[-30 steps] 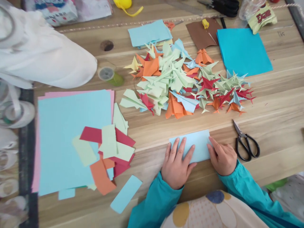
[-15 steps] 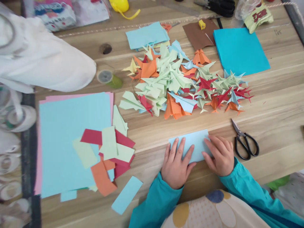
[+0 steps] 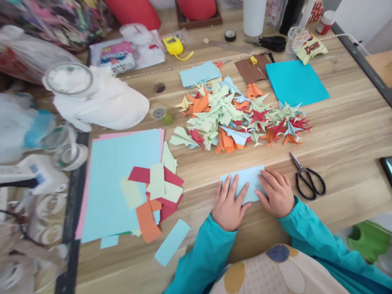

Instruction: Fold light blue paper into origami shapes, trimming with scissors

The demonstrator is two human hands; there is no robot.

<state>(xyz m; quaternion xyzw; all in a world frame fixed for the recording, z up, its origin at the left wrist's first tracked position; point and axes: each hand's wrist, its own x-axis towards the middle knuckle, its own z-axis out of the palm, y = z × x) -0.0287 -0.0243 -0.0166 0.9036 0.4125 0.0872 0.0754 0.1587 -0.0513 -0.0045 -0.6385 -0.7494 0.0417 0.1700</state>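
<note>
A light blue sheet of paper (image 3: 249, 176) lies flat on the table in front of me, a long rectangle. My left hand (image 3: 229, 206) rests on its left part with the fingers spread. On the right end of the same sheet, my right hand (image 3: 277, 194) lies with its fingertips on the paper and its fingers stretched out. Black-handled scissors (image 3: 309, 177) are just right of my right hand, blades pointing away. Beyond the hands is a pile of folded paper shapes (image 3: 220, 110) in green, orange, red and blue.
On the left, paper scraps (image 3: 157, 179) lie over large blue and pink sheets (image 3: 113, 163). A loose blue strip (image 3: 172, 242) is near the front. Bright blue square paper (image 3: 297, 83), a yellow tape measure (image 3: 173, 45) and a white bag (image 3: 122, 98) stand farther back.
The view has tilted up and left, showing more of the table's far side. My right hand has shifted slightly left along the paper; the left hand stays spread on it.
</note>
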